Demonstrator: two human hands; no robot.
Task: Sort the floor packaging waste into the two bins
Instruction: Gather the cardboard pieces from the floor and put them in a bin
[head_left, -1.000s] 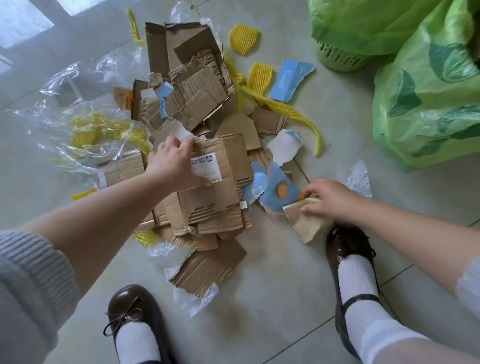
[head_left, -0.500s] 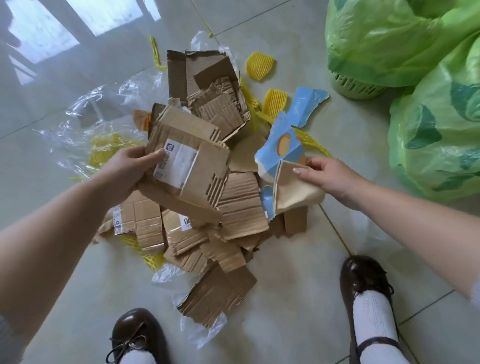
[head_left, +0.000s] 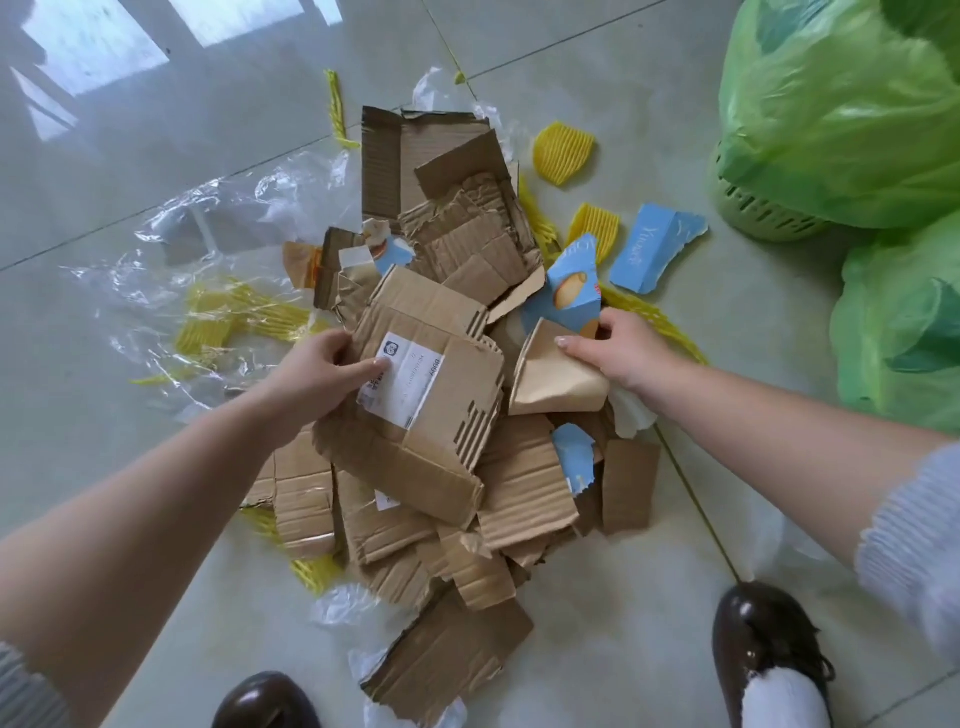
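Observation:
A heap of torn brown cardboard (head_left: 457, 223) lies on the tiled floor, mixed with yellow foam netting (head_left: 563, 150), blue printed carton scraps (head_left: 654, 244) and clear plastic film (head_left: 218, 244). My left hand (head_left: 317, 374) grips a large cardboard piece with a white label (head_left: 431, 410), lifted above the heap. My right hand (head_left: 618, 348) holds a tan carton scrap (head_left: 550, 379) together with a blue printed piece (head_left: 566, 291). Two bins lined with green bags stand at the right: one at the top (head_left: 831, 104), one below it (head_left: 904, 322).
My brown shoes stand near the bottom edge, the left one (head_left: 265, 701) and the right one (head_left: 763, 639). A flat cardboard sheet over plastic film (head_left: 447, 660) lies between them. Bare tiles stretch to the left and the upper left.
Both hands have lifted their pieces off the floor: the left raised the labelled cardboard, the right raised the tan and blue scraps. The view has shifted so the heap sits lower.

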